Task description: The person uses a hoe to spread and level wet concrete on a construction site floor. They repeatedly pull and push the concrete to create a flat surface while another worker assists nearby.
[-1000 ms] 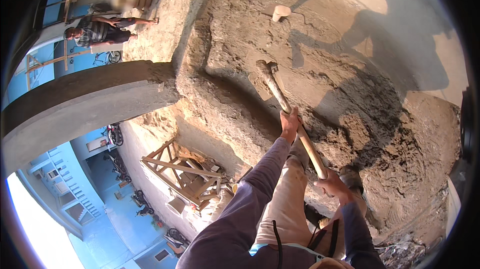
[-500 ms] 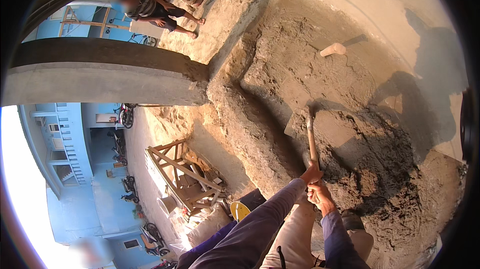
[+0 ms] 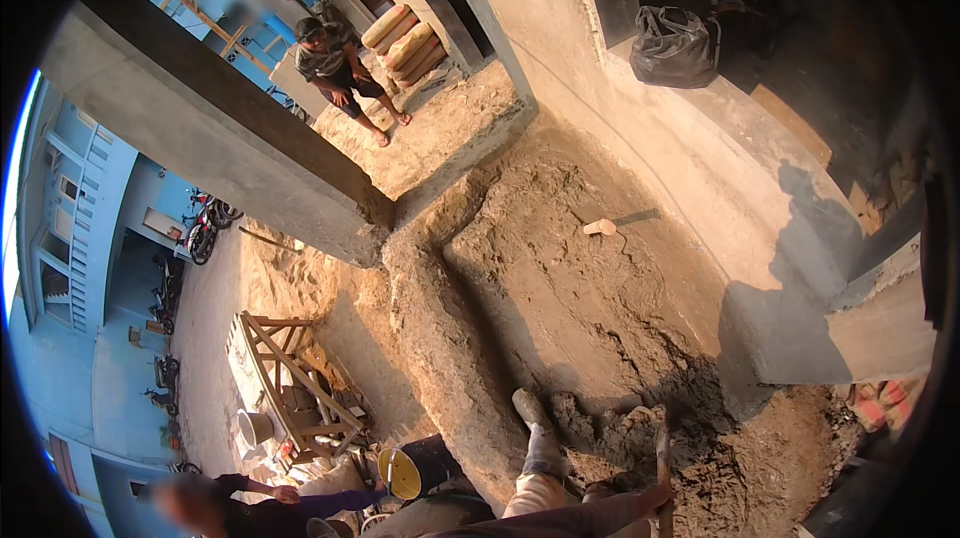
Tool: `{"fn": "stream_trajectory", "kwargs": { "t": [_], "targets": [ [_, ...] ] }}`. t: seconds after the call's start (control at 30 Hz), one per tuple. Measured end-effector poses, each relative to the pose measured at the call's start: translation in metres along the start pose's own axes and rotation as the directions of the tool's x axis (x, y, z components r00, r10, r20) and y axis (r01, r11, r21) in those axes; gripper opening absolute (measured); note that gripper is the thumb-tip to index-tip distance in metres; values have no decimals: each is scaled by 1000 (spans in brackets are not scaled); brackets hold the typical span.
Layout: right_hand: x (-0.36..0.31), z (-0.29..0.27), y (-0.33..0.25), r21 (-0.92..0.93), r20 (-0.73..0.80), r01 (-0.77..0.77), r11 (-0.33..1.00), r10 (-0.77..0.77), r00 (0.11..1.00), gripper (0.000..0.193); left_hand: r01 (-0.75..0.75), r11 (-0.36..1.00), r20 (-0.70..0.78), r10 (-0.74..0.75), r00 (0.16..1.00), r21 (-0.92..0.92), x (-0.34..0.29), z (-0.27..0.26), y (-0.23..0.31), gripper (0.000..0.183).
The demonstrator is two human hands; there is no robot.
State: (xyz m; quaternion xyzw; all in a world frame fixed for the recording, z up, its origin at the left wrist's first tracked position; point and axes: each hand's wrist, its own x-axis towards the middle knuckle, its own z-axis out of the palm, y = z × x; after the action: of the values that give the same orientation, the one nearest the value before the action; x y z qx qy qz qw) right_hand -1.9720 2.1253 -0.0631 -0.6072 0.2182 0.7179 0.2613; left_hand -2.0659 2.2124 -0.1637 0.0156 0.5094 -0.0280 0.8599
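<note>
The left hand had its fingers wrapped round the hoe (the right hand was out of view, its grip untellable). The hoe's far end met the mortar; low, steady pulls, clear of the foot, probably suited best.

Long, dark cloth of a plain mauve-brown makes up my left sleeve, which runs the length of the forearm in soft creases and ends near the wrist, where my left hand shows ungloved at the lower edge of the view. My pale beige trouser leg, loose and wrinkled, with darker bands along its folds, meets a tall, narrow boot with a rounded toe, its surface smeared a dull, muddy grey. The stitching and fastenings on my clothes are too small to make out.
</note>
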Motion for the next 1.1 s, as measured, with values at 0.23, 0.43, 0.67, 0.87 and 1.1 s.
{"fn": "stream_trajectory", "kwargs": {
  "t": [0.23,0.43,0.67,0.87,1.1],
  "targets": [
    [-56,18,-42,-574,48,133,808,-128,991,15,-1,986,76,14,997,-169,-36,16,5,28],
    [-95,184,-56,-736,412,241,632,137,901,19,-540,832,-483,425,766,-125,-161,-135,152,22],
    [-101,349,-75,-530,508,405,745,-104,855,33,-569,780,-555,360,750,-262,-343,-294,264,28],
    [-111,380,-111,-700,73,307,644,-364,929,29,-583,379,-443,397,804,-719,-440,-376,323,18],
    [-112,448,-154,-822,155,348,451,-410,899,28,-334,-1,-286,521,804,-942,-482,-452,323,17]
  ]
}}
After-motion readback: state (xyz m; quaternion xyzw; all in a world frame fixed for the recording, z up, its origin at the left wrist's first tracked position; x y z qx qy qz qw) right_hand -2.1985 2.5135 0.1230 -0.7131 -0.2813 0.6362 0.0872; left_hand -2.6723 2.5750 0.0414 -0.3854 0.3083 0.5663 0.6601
